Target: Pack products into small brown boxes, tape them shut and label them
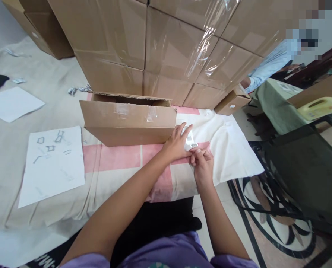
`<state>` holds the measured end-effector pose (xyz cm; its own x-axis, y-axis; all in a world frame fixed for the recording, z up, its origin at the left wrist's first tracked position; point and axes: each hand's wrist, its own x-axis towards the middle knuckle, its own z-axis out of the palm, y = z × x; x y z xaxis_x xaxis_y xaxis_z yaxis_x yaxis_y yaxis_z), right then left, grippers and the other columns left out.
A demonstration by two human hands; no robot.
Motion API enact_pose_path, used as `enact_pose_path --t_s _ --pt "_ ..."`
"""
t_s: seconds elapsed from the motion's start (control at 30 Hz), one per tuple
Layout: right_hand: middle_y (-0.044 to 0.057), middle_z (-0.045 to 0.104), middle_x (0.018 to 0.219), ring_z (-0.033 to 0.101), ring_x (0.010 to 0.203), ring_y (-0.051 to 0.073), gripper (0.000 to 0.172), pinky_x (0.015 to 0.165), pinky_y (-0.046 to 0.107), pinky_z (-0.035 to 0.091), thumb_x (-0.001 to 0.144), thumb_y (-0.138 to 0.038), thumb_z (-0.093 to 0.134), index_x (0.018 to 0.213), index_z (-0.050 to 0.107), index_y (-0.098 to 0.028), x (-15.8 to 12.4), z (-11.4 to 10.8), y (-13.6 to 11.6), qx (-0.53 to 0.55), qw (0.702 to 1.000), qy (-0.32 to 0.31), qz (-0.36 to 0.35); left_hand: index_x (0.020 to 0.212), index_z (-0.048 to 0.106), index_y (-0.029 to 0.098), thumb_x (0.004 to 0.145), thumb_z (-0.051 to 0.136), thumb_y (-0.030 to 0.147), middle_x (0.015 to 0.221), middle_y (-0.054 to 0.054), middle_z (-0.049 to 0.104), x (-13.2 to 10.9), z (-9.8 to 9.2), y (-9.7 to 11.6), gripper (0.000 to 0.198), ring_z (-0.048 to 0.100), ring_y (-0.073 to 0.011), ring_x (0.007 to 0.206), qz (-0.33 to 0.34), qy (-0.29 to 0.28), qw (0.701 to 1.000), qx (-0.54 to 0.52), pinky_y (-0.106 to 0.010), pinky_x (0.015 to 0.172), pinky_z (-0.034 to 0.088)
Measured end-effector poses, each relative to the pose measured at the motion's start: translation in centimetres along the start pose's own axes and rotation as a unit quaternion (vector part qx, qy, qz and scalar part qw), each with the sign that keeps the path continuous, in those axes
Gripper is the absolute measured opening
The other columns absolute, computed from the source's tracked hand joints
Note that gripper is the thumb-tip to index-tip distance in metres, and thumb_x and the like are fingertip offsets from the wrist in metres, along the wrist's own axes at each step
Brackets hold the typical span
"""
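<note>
A small white label strip (pixel 188 138) with dark print lies between my two hands, just right of the cardboard box. My left hand (pixel 174 143) wraps round its left side, index finger and thumb on either side of it. At its lower edge, the fingers of my right hand (pixel 203 162) are pinched together on a printed end of the strip; the fingertips partly cover it. Beside my left hand stands the long, low cardboard box (pixel 132 136), its top flaps raised and clear tape on the near flap.
Behind the box rises a stack of taped cartons (pixel 171 44). Left lies a marked white sheet (pixel 54 171), with another paper (pixel 13 104) farther back. At right are a dark chair (pixel 308 167), a yellow jug (pixel 321 108) and a person's blue sleeve (pixel 274 61).
</note>
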<state>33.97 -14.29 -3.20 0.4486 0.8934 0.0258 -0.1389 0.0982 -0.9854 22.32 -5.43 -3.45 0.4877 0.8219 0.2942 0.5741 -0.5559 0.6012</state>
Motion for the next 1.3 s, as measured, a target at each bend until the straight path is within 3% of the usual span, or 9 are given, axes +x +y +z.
enact_pose_path --t_s 0.3,0.6,0.83,1.0,1.13,1.3 --pt "-0.002 0.062 0.057 0.041 0.044 0.007 0.041 0.047 0.025 0.030 0.080 -0.034 0.078 0.057 0.046 -0.021 0.2 0.1 0.1 -0.003 0.999 0.033 0.008 0.162 0.030 0.017 0.076 0.078 0.052 0.167 -0.016 0.028 -0.1 0.0 -0.1 0.104 0.030 -0.0383 0.148 0.001 0.002 1.000 0.000 -0.050 0.121 0.032" --pt "-0.005 0.056 0.049 0.037 0.039 0.006 0.023 0.044 0.024 0.026 0.081 -0.023 0.072 0.063 0.058 -0.020 0.4 0.4 -0.4 -0.031 0.999 0.008 0.019 0.162 0.029 0.019 0.076 0.078 0.054 0.167 -0.016 0.029 -0.1 0.3 -0.3 0.105 0.031 -0.0385 0.148 0.009 0.005 1.000 0.011 -0.051 0.121 0.031" --pt "-0.004 0.060 0.053 0.038 0.038 0.006 0.028 0.044 0.024 0.026 0.080 -0.019 0.071 0.060 0.052 -0.021 0.8 0.0 0.0 -0.028 0.999 0.004 0.036 0.161 0.030 0.019 0.078 0.077 0.053 0.167 -0.017 0.029 0.0 0.0 0.0 0.101 0.030 -0.0390 0.149 0.001 -0.004 1.000 0.011 -0.052 0.121 0.032" --pt "-0.006 0.053 0.052 0.041 0.046 0.007 0.034 0.051 0.024 0.033 0.083 -0.017 0.070 0.058 0.047 -0.021 0.0 0.1 0.1 -0.030 1.000 0.007 -0.004 0.161 0.030 0.017 0.076 0.080 0.055 0.166 -0.019 0.029 0.0 0.3 -0.3 0.105 0.029 -0.0399 0.149 0.009 0.002 1.000 0.009 -0.053 0.121 0.032" --pt "-0.006 0.050 0.053 0.045 0.052 0.009 0.039 0.062 0.027 0.043 0.091 -0.030 0.071 0.061 0.047 -0.021 -0.6 0.3 -0.1 -0.031 0.997 0.006 -0.065 0.160 0.030 0.018 0.079 0.076 0.059 0.166 -0.020 0.027 -0.1 0.3 -0.6 0.102 0.027 -0.0403 0.150 0.021 0.004 1.000 -0.010 -0.056 0.120 0.033" --pt "-0.004 0.061 0.067 0.045 0.048 0.007 0.025 0.053 0.026 0.041 0.095 -0.037 0.069 0.078 0.059 -0.021 -1.1 0.5 -0.4 -0.055 0.992 0.010 -0.109 0.154 0.041 0.014 0.085 0.071 0.048 0.161 -0.021 0.029 -0.5 -0.6 -0.7 0.083 0.027 -0.0371 0.151 0.075 0.026 0.995 -0.062 -0.051 0.125 0.028"
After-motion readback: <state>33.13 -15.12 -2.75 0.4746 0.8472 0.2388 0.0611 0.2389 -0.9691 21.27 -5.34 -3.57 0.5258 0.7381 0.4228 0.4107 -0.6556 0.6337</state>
